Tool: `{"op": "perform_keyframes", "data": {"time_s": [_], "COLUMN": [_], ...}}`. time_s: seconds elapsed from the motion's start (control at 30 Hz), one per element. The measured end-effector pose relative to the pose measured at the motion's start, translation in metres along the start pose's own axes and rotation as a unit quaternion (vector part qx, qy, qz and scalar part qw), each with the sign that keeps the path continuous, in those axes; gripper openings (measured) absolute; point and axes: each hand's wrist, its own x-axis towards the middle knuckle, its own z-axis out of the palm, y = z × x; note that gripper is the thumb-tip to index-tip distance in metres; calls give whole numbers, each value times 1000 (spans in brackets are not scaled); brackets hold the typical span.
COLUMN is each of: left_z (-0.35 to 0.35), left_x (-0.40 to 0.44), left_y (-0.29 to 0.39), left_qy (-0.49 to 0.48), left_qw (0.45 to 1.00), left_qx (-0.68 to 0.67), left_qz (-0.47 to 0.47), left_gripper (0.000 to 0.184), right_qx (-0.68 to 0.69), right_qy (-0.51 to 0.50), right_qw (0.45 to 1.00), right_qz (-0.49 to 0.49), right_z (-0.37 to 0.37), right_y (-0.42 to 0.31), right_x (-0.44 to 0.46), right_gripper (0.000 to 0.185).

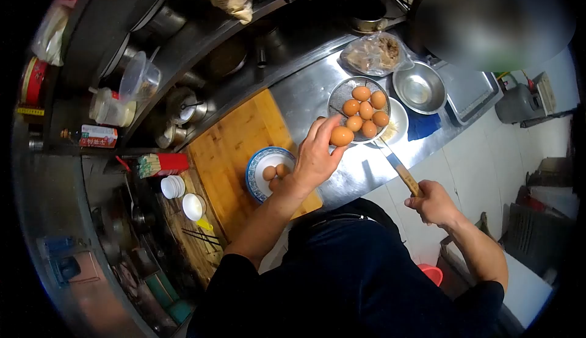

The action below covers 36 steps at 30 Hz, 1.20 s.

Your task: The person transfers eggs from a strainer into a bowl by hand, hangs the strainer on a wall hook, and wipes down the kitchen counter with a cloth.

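My left hand [315,157] pinches a brown egg [342,136] at the near left rim of a wire-mesh strainer [340,96]. Several more brown eggs [365,110] lie in the strainer. My right hand [436,203] is wrapped around the strainer's wooden handle [403,173]. Partly beneath the mesh stands a white bowl [400,117], its contents mostly hidden. A blue-rimmed bowl [250,176] with brown eggs [274,175] in it sits beside my left wrist, on a wooden cutting board [229,140]. My forearm covers part of that bowl.
A metal bowl [421,86] and a plastic bag of food [375,54] stand behind the strainer on the steel counter [299,94]. Small white bowls [173,186] and dark chopsticks [201,236] lie left of the board. Shelves [183,39] with containers run along the left.
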Motion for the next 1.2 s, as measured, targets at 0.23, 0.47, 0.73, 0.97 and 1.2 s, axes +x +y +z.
{"op": "perform_keyframes", "data": {"time_s": [0.23,0.47,0.73,0.97,1.2], "left_z": [-90,-119,-91,-80,-81], "left_x": [-49,-111,-128,-126,-114], "left_y": [-57,-105,-153,-170,-139], "left_qy": [99,31,14,-17,-6], "left_qw": [974,918,928,911,899], "left_qx": [96,265,333,351,387], "left_qz": [-178,-294,-164,-217,-203], "left_gripper": [45,41,41,29,34], "right_qx": [29,24,21,17,-5], "right_qy": [9,2,-1,2,2], "right_qw": [999,1000,1000,1000,1000], "right_qz": [-11,-19,-13,-4,-13], "right_z": [6,7,7,6,4], "right_y": [4,0,-1,-3,2], "right_x": [3,8,7,2,-1], "right_gripper": [26,25,25,28,29]}}
